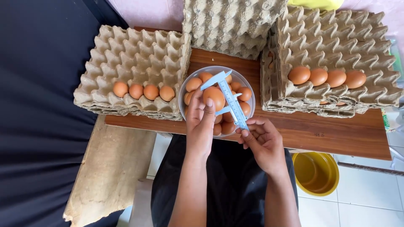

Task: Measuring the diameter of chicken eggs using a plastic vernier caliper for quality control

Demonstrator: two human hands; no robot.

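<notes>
Eggs fill a round grey bowl (183, 93) on a brown wooden table (336, 134), and above it the left hand (200, 124) holds one brown egg (214, 97) pinched between thumb and fingertips, the fingers curled close together around its lower side. The right hand (263, 141) grips the lower end of a pale blue plastic caliper (229, 98), its fingers bent and pressed together around the beam, the thumb lying on top. The caliper runs slantwise from that hand up across the bowl, and the egg sits between its two jaws, the upper jaw over the top of the egg and the lower one beside its right flank; whether both jaws touch the shell cannot be told. The held egg hangs just above the other eggs in the bowl. To the left a stack of grey pulp egg trays (130, 50) carries four eggs (143, 91) in one row near its front edge. To the right a taller stack of trays (336, 38) bears four more eggs (327, 77) in a row, with further eggs peeping from a lower layer. A third pile of trays (229, 25) stands behind the bowl. Below the table edge a yellow basin (316, 172) sits on a white tiled floor (362, 201).
</notes>
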